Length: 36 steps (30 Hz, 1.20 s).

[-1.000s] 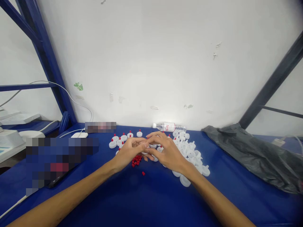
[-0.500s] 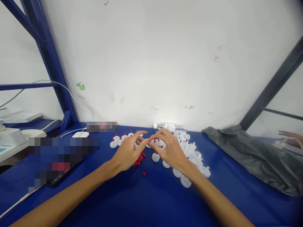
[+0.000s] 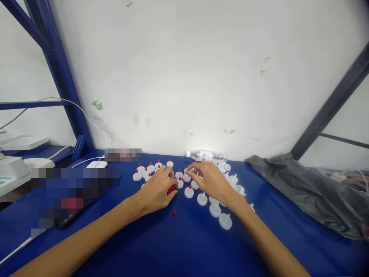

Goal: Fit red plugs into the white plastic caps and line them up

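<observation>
while the red-tipped white lids (image 3: 137,176) left and centre look done, i judge the bare white lids (image 3: 225,222) at right remain, the left hand (image 3: 157,190) curling over loose red caps (image 3: 171,190), the right hand (image 3: 211,179) arched above tipped ones, though what either grips i cannot tell.

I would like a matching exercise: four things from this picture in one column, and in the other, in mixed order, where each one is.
1. left hand
2. lone red piece
3. bottle
4. dark sheet

A. lying on its side, near the wall
B. at the right side of the table
C. over the red pile
D. nearer the camera than the red pile, apart from it

Pairs: 1-C, 2-D, 3-A, 4-B
</observation>
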Each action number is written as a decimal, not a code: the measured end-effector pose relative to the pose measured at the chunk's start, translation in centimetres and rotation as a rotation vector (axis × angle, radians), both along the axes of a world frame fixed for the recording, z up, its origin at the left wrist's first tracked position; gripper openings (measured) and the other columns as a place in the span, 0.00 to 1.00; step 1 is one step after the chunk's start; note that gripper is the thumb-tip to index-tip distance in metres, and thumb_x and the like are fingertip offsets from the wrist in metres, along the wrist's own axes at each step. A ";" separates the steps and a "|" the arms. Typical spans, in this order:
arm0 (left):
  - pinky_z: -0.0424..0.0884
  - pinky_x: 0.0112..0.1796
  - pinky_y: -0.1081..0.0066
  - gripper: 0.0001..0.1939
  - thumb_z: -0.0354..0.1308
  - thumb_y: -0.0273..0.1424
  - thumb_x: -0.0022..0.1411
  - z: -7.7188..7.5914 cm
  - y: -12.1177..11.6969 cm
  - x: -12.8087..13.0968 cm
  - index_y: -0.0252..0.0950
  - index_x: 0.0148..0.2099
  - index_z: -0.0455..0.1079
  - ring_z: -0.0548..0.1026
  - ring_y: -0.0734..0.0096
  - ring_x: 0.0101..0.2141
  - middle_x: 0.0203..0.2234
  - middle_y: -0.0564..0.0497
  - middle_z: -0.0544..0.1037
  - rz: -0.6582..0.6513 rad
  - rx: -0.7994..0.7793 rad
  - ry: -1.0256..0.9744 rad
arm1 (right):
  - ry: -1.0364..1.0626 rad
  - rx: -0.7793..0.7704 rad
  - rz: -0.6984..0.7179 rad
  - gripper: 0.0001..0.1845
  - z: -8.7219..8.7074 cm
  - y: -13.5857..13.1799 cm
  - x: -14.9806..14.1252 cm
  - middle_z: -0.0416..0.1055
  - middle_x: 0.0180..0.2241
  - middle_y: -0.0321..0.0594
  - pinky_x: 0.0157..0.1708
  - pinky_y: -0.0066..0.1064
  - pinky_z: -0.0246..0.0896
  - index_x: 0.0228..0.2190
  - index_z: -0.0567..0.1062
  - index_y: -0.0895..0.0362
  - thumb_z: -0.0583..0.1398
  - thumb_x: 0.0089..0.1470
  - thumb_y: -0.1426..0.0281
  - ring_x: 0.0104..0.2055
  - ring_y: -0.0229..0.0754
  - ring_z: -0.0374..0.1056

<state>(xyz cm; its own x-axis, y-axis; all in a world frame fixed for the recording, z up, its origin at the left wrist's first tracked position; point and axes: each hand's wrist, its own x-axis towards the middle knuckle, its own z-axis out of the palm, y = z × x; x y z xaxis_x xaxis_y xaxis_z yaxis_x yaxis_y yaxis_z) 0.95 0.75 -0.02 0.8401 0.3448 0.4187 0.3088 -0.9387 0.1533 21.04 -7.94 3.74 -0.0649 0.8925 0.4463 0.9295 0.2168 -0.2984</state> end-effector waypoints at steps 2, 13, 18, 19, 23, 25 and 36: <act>0.65 0.44 0.60 0.05 0.58 0.28 0.63 -0.1 0.1 0.0 0.37 0.39 0.76 0.65 0.58 0.43 0.40 0.45 0.70 -0.007 -0.019 0.017 | 0.036 -0.082 -0.006 0.15 1.0 -0.5 1.0 0.78 0.26 0.38 0.31 0.34 0.62 0.33 0.80 0.53 0.58 0.62 0.57 0.29 0.43 0.73; 0.65 0.42 0.62 0.02 0.60 0.28 0.63 -0.9 -0.1 0.3 0.36 0.38 0.74 0.65 0.61 0.42 0.39 0.46 0.71 -0.018 -0.038 0.032 | 0.171 -0.561 0.256 0.03 1.5 -1.8 4.1 0.78 0.28 0.35 0.25 0.28 0.62 0.29 0.81 0.52 0.67 0.50 0.67 0.28 0.39 0.71; 0.65 0.42 0.63 0.05 0.56 0.28 0.67 -0.8 0.2 0.5 0.36 0.38 0.73 0.67 0.62 0.41 0.38 0.47 0.73 -0.059 -0.047 -0.003 | 0.269 -0.424 0.244 0.06 2.7 -2.0 3.4 0.79 0.36 0.37 0.32 0.31 0.68 0.34 0.78 0.53 0.63 0.57 0.64 0.36 0.42 0.75; 0.65 0.42 0.64 0.06 0.54 0.28 0.68 -0.7 0.2 0.5 0.36 0.39 0.73 0.67 0.62 0.40 0.38 0.48 0.74 -0.062 -0.075 -0.028 | 0.297 -0.386 0.225 0.07 2.7 -2.0 3.2 0.78 0.38 0.38 0.33 0.31 0.68 0.36 0.77 0.53 0.62 0.58 0.64 0.38 0.42 0.75; 0.66 0.41 0.65 0.09 0.53 0.34 0.70 0.4 -0.2 0.8 0.38 0.42 0.74 0.70 0.64 0.38 0.36 0.49 0.78 -0.024 -0.274 -0.243 | 0.235 -0.175 0.164 0.08 2.1 -1.5 2.1 0.78 0.41 0.38 0.37 0.34 0.68 0.39 0.77 0.51 0.60 0.61 0.63 0.39 0.42 0.74; 0.67 0.39 0.66 0.12 0.53 0.37 0.69 0.8 -0.5 0.8 0.39 0.44 0.76 0.72 0.64 0.37 0.37 0.48 0.78 -0.001 -0.368 -0.338 | 0.141 -0.064 0.151 0.08 1.5 -1.1 1.4 0.78 0.40 0.38 0.40 0.36 0.67 0.40 0.78 0.50 0.60 0.61 0.62 0.41 0.44 0.73; 0.67 0.33 0.70 0.13 0.60 0.41 0.64 1.4 -1.0 1.0 0.37 0.39 0.79 0.74 0.66 0.31 0.33 0.49 0.81 0.031 -0.688 -0.570 | 0.023 0.095 0.143 0.08 -0.6 -0.4 -1.0 0.79 0.41 0.39 0.43 0.38 0.66 0.39 0.79 0.52 0.60 0.62 0.65 0.43 0.45 0.71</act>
